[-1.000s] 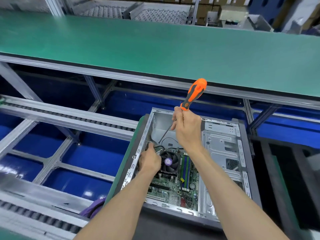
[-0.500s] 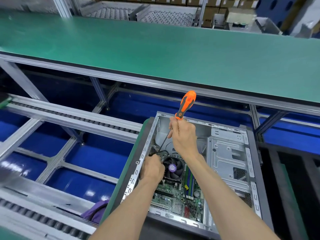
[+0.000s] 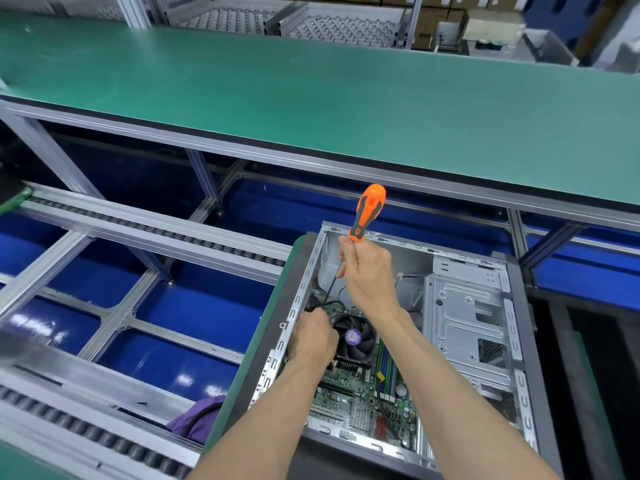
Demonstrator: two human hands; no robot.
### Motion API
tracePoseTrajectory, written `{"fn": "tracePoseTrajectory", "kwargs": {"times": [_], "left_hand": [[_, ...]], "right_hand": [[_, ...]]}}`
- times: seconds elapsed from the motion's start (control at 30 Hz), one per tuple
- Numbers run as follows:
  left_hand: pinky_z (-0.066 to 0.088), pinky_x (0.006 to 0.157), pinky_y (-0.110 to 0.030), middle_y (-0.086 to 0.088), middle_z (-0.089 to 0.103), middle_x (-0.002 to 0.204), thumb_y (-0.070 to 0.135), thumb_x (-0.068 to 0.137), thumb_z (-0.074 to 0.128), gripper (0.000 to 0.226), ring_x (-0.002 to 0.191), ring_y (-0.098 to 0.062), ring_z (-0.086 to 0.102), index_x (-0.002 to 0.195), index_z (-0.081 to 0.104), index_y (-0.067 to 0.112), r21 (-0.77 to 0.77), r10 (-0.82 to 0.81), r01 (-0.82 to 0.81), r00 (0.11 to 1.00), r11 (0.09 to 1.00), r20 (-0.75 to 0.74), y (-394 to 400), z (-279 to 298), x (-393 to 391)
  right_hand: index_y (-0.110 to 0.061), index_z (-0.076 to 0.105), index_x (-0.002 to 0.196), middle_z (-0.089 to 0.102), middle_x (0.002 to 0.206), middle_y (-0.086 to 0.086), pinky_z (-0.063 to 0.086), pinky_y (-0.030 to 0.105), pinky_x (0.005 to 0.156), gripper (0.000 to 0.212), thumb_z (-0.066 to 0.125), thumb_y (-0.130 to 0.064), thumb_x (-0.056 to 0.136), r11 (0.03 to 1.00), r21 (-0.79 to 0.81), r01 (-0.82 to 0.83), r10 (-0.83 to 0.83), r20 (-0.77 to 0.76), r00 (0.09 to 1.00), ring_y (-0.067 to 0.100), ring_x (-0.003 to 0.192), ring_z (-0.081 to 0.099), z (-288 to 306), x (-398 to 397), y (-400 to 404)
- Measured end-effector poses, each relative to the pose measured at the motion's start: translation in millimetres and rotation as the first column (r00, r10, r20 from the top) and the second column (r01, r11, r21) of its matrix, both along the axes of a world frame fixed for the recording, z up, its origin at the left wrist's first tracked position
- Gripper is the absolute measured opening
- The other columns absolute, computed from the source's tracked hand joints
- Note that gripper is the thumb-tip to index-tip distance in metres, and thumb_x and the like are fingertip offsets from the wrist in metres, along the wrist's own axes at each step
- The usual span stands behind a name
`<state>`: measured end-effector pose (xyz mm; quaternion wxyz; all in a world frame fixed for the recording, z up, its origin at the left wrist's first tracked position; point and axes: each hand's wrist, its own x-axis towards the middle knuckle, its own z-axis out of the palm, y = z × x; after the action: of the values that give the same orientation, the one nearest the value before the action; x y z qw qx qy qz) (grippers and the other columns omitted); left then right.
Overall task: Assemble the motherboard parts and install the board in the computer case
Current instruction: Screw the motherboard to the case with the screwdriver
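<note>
An open grey computer case [image 3: 467, 327] lies on its side in front of me. A green motherboard [image 3: 360, 407] sits inside it, with a black cooler fan [image 3: 355, 337] and memory sticks. My right hand [image 3: 369, 275] grips an orange-handled screwdriver [image 3: 367, 211] low on the handle; its thin shaft slants down-left to the board's far left corner. My left hand [image 3: 313, 339] rests curled at that corner beside the fan, fingers down by the shaft tip. What the fingers hold is hidden.
A long green workbench [image 3: 311, 98] runs across behind the case. Roller conveyor rails [image 3: 145, 230] and a blue floor lie to the left. A purple cloth [image 3: 201, 417] hangs near the case's front left. A black foam tray [image 3: 595, 375] is on the right.
The screwdriver handle has swung from tilted right to nearly upright. Both hands stay at the board's far left corner; the view has shifted slightly.
</note>
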<state>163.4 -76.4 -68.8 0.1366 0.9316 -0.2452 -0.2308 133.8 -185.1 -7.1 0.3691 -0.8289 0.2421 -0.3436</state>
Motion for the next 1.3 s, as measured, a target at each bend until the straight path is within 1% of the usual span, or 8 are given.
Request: {"fn": "tracePoseTrajectory", "kwargs": {"times": [0.57,0.67,0.77,0.87,1.0,1.07,1.13,1.3], "left_hand": [[0.061,0.067,-0.043,-0.012,0.061,0.082,0.005,0.087,0.047,0.012,0.074,-0.031,0.063,0.078,0.053,0.009,0.047,0.018,-0.017,0.999,0.999,-0.031,-4.9,-0.4,2.2],[0.048,0.051,-0.027,-0.008,0.058,0.075,0.004,0.087,0.05,0.016,0.06,-0.02,0.055,0.071,0.05,0.008,-0.064,0.129,-0.138,0.983,0.988,-0.13,-7.6,-3.9,3.9],[0.036,0.046,-0.023,0.002,0.061,0.079,0.01,0.093,0.047,0.016,0.063,-0.009,0.054,0.102,0.061,0.009,-0.264,0.266,-0.352,0.912,0.898,-0.314,-11.8,-5.4,4.8],[0.043,0.057,-0.022,0.008,0.064,0.097,0.015,0.099,0.038,0.033,0.083,-0.007,0.06,0.124,0.059,0.02,-0.372,0.307,-0.551,0.782,0.747,-0.542,-14.9,-2.7,1.3],[0.047,0.1,-0.05,-0.004,0.064,0.123,0.009,0.097,0.029,0.045,0.125,-0.039,0.054,0.122,0.063,0.027,-0.32,0.343,-0.705,0.626,0.632,-0.701,-20.4,1.0,0.5],[0.052,0.089,-0.044,-0.002,0.065,0.111,0.009,0.096,0.03,0.046,0.102,-0.031,0.065,0.115,0.066,0.029,-0.309,0.345,-0.721,0.604,0.62,-0.718,-21.8,-0.1,3.1],[0.044,0.056,-0.025,-0.002,0.05,0.075,0.011,0.095,0.033,0.041,0.051,-0.014,0.046,0.106,0.069,0.028,-0.314,0.348,-0.74,0.589,0.595,-0.729,-22.2,2.3,5.3],[0.019,0.038,-0.022,0.006,0.023,0.048,0.009,0.102,0.037,0.029,0.037,-0.009,0.018,0.107,0.065,0.004,-0.24,0.225,-0.865,0.365,0.442,-0.903,-28.0,8.3,9.1]], "right_hand": [[0.001,0.054,0.075,0.057,0.064,0.016,0.045,0.047,0.06,0.04,0.041,-0.021,0.106,1.0,-0.006,0.009,-0.009,0.009,1.0,0.033,0.057,0.059,12.7,4.8,-0.8],[0.0,0.054,0.074,0.057,0.061,0.015,0.046,0.048,0.06,0.04,0.04,-0.021,0.106,1.0,0.004,0.031,-0.031,0.032,0.999,0.033,0.056,0.059,17.4,1.4,-1.8],[-0.002,0.055,0.073,0.057,0.056,0.01,0.047,0.045,0.057,0.043,0.04,-0.025,0.105,0.997,0.016,0.076,-0.078,0.084,0.993,0.028,0.051,0.06,28.5,-5.5,-7.8],[-0.004,0.056,0.069,0.057,0.051,0.006,0.047,0.04,0.055,0.046,0.04,-0.027,0.105,0.992,0.033,0.126,-0.129,0.149,0.98,0.018,0.044,0.058,41.8,-14.4,-15.8],[-0.005,0.056,0.068,0.056,0.048,0.005,0.049,0.038,0.057,0.044,0.041,-0.021,0.106,0.986,0.044,0.161,-0.166,0.175,0.97,0.017,0.042,0.058,55.6,-25.3,-21.8],[-0.005,0.056,0.069,0.057,0.051,0.004,0.05,0.037,0.057,0.043,0.039,-0.023,0.105,0.986,0.049,0.162,-0.168,0.184,0.968,0.018,0.043,0.059,61.0,-28.8,-22.1],[-0.005,0.057,0.07,0.057,0.053,0.003,0.049,0.035,0.054,0.042,0.04,-0.023,0.105,0.986,0.058,0.159,-0.168,0.208,0.964,0.018,0.042,0.059,65.8,-30.9,-21.2],[-0.003,0.056,0.068,0.057,0.052,0.005,0.048,0.034,0.05,0.044,0.042,-0.019,0.106,0.984,0.052,0.169,-0.177,0.243,0.954,0.016,0.04,0.057,76.4,-33.4,-18.4]]}}
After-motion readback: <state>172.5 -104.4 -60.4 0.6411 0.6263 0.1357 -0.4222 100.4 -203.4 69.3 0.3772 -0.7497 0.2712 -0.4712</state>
